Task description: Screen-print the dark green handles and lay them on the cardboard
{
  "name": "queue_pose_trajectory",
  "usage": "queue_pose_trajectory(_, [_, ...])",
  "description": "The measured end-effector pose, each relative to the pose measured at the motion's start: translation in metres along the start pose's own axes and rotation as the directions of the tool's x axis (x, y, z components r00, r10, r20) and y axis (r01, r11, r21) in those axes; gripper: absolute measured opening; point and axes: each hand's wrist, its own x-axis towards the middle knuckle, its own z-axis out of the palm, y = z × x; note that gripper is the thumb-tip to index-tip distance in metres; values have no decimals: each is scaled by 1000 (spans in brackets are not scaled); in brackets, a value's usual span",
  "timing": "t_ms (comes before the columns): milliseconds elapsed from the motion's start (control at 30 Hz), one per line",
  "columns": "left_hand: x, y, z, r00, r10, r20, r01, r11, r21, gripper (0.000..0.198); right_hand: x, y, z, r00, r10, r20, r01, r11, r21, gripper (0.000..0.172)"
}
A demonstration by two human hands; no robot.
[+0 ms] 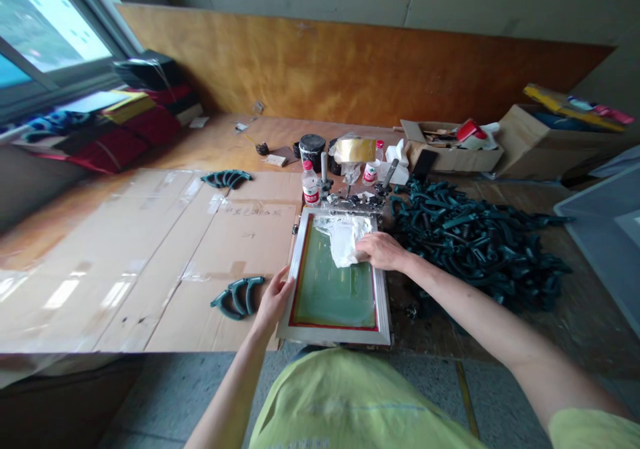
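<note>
A screen-printing frame (384, 302) lies flat at the lower centre of the frame, on the near edge of the bench (560, 316). It has a pale metal rim around a green mesh edged in red. The left hand (275, 297) rests against the frame's left rail about halfway along, its fingers held close together and curled onto the rail's outer edge. The right hand (383, 250) comes in from the lower right and lies palm down at the upper right of the mesh. Its fingers are pressed together on a crumpled white cloth (344, 237), which spreads over the mesh's upper part.

Just left of the left hand, a few dark green curved parts (237, 296) lie on flattened cardboard sheets (150, 256) that cover the left half of the bench. A second small set of the same parts (227, 178) sits further up, left of centre. To the right of the frame, a big heap of the green parts (475, 242) fills the middle right of the picture.

Just above the frame stand a small plastic bottle with a red label (311, 186) and a black jar (312, 148). An open cardboard box (450, 156) sits at the upper right.
</note>
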Motion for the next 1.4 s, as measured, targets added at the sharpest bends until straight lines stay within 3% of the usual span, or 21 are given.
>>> queue_pose_trajectory(133, [-3, 5, 0, 1000, 15, -17, -14, 1000, 27, 77, 1, -10, 19, 986, 64, -154, -72, 996, -47, 24])
queue_pose_trajectory(233, [-6, 8, 0, 1000, 10, -27, -9, 999, 43, 77, -13, -18, 29, 988, 0, -153, -4, 1000, -26, 27])
queue_pose_trajectory(300, [-8, 13, 1, 1000, 6, -30, -5, 999, 44, 78, -15, -18, 25, 990, 2, -143, -2, 1000, 3, 22])
queue_pose_trajectory(400, [-16, 27, 1, 999, -6, -47, 7, 999, 34, 79, 8, -8, 7, 966, 156, -205, -146, 987, 62, 22])
queue_pose_trajectory(500, [-25, 52, -4, 1000, -15, -6, 15, 999, -31, 83, 46, 6, -15, 915, 310, -258, -292, 951, 105, 51])
queue_pose_trajectory(567, [-29, 73, -10, 999, 1, 43, 3, 996, -88, 76, 61, 17, -31, 881, 367, -298, -353, 930, 100, 62])
queue_pose_trajectory(633, [-29, 97, -14, 997, 46, 59, -37, 990, -133, 64, 60, 32, -47, 822, 418, -386, -412, 905, 105, 59])
queue_pose_trajectory(700, [-23, 121, -12, 988, 152, 26, -145, 972, -188, 61, 45, 48, -56, 732, 493, -470, -488, 861, 142, 45])
queue_pose_trajectory(800, [-9, 162, 1, 928, 371, -37, -366, 888, -278, 57, 10, 64, -43, 618, 645, -449, -621, 751, 224, 24])
queue_pose_trajectory(867, [1, 188, 11, 894, 447, -33, -435, 848, -303, 53, -10, 61, -16, 645, 685, -338, -640, 726, 249, 20])
queue_pose_trajectory(967, [15, 211, 22, 888, 457, -50, -448, 835, -321, 56, -24, 41, 31, 816, 548, -184, -512, 833, 211, 34])
queue_pose_trajectory(1033, [18, 205, 26, 883, 453, -122, -466, 817, -340, 58, -25, 26, 51, 885, 445, -138, -425, 892, 154, 38])
queue_pose_trajectory(1100, [14, 180, 33, 911, 385, -148, -413, 843, -344, 59, -23, 12, 55, 896, 418, -147, -404, 907, 119, 24])
queue_pose_trajectory(1167, [1, 139, 45, 980, 197, -14, -192, 934, -302, 61, -21, -8, 51, 882, 425, -204, -408, 905, 120, 9])
queue_pose_trajectory(1200, [-8, 117, 53, 991, 41, 131, -9, 972, -235, 63, -20, -22, 49, 876, 418, -240, -401, 908, 119, 7])
queue_pose_trajectory(1233, [-17, 95, 60, 962, -108, 250, 154, 973, -172, 64, -20, -38, 48, 879, 392, -271, -376, 920, 110, 7])
queue_pose_trajectory(1300, [-34, 58, 71, 925, -231, 303, 300, 931, -206, 57, -20, -73, 51, 923, 260, -284, -249, 966, 76, 11])
queue_pose_trajectory(1400, [-45, 22, 60, 932, -295, 211, 351, 881, -318, 38, -31, -101, 60, 980, 15, -198, 1, 996, 84, 17])
